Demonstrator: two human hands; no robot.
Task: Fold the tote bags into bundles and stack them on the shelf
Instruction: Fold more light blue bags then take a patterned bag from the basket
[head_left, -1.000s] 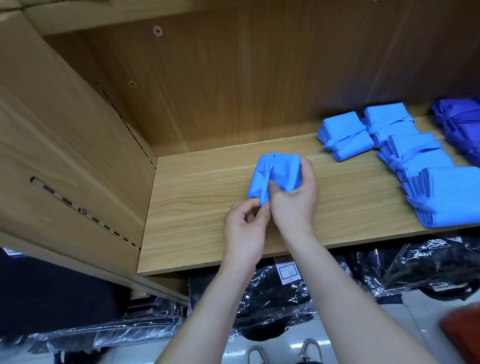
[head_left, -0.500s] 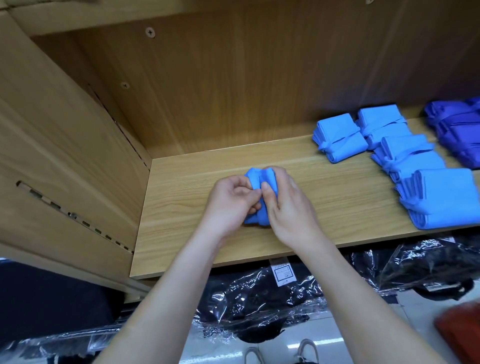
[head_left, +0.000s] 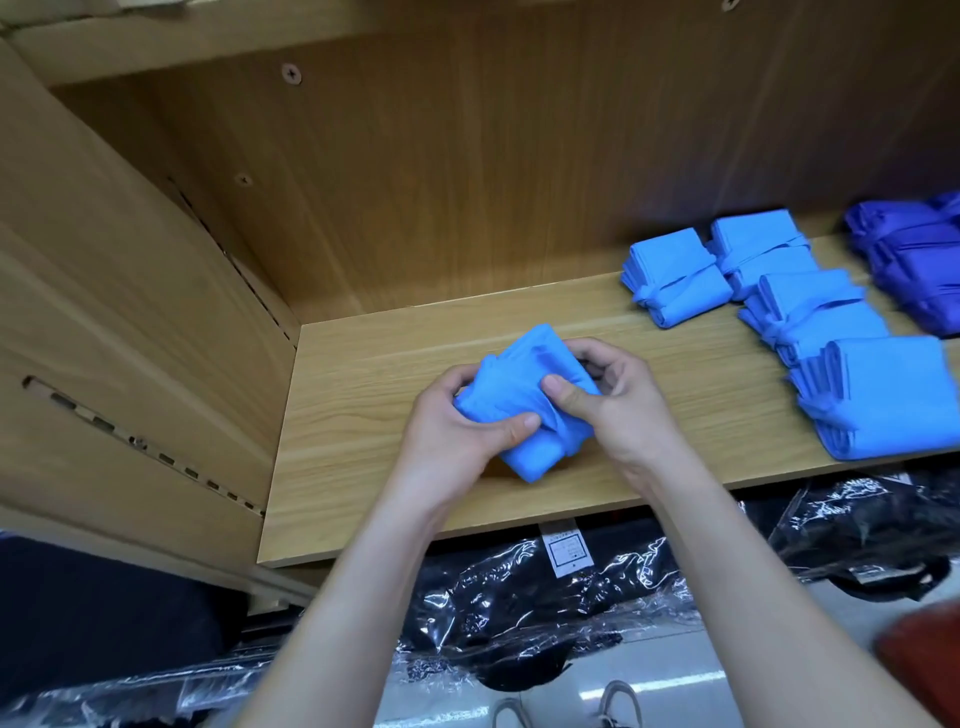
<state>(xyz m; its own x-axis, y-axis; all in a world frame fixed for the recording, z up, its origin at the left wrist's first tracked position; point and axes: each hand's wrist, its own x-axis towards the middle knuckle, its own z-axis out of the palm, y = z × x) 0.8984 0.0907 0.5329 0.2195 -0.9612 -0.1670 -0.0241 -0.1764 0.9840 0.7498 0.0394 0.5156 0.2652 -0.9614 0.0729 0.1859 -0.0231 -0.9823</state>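
Nearer than both grips and below them, under the shelf's front edge, lie black goods in clear plastic wrap (head_left: 519, 597). Just past these, the left grip (head_left: 457, 431) and right grip (head_left: 623, 410) meet over the shelf (head_left: 363, 415), both holding one light-blue tote bag (head_left: 524, 364) that is folded down to a small wad. The left grip curls round its left side with the thumb on top. The right grip pinches it from the right, its thumb on the fabric just beside the left thumb. The wad sits tilted between the two grips, and I cannot tell whether its low corner touches the board.

Right of the right grip and well apart from it, four finished light-blue bundles (head_left: 810, 312) lie in a cluster; those farther back show a band tied round the middle. Beyond them, farthest right, are darker blue bundles (head_left: 914, 270).

The folding looks done, and the step in hand seems to be binding the wad so that it holds. For the next move, one grip should pin the folds while the other draws the handle round and tucks it. The bundle then goes right, to the cluster. Soft cloth like this would likely spring open if the pinch slackens.
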